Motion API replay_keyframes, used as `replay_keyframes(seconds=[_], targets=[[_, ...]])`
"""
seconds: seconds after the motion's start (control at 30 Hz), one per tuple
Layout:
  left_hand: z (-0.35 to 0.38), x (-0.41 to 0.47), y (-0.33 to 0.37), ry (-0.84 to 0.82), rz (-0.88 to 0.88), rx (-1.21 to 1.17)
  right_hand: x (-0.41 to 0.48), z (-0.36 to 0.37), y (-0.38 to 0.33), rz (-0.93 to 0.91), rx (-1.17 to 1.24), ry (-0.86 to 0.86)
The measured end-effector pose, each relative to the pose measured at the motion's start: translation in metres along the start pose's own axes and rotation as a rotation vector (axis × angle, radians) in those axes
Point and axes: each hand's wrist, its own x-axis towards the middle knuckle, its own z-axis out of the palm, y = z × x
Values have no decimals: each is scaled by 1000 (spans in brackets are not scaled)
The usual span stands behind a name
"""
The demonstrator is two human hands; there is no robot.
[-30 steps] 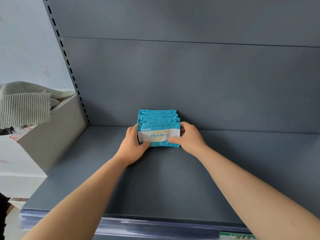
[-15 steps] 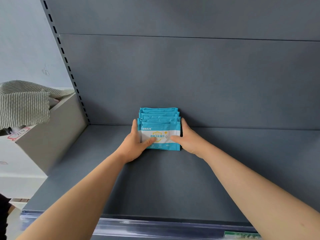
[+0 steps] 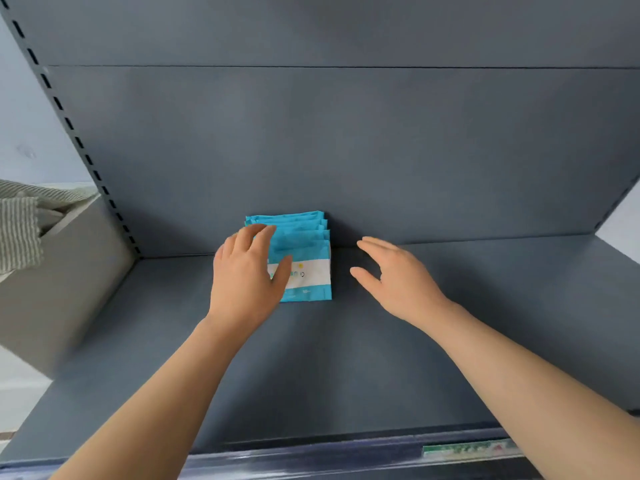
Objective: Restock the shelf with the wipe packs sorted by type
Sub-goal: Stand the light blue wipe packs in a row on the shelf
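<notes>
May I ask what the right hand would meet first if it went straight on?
The right hand likely meets the wipe packs first, or the back panel beside them; depth is unclear.

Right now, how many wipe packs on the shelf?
5 by top edges: wipe packs in one row against the shelf back, front one partly behind the left hand. More may be hidden.

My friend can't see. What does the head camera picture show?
Blue wipe packs sit bunched at the back of a grey shelf. The open left hand covers their left side; the open right hand hovers just right of them, apart.
</notes>
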Motion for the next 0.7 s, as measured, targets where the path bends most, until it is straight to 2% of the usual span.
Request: replay_keyframes(seconds=[0.17,0.33,0.7], targets=[[16,-14,84,-102,235,-10,-53,-38,34,-7,-132,86],[47,-44,185,-130,433,-51,-128,-81,101,67,-190,182],[140,-127,469,-189,608,-279,-311,-197,318,257,-220,267]])
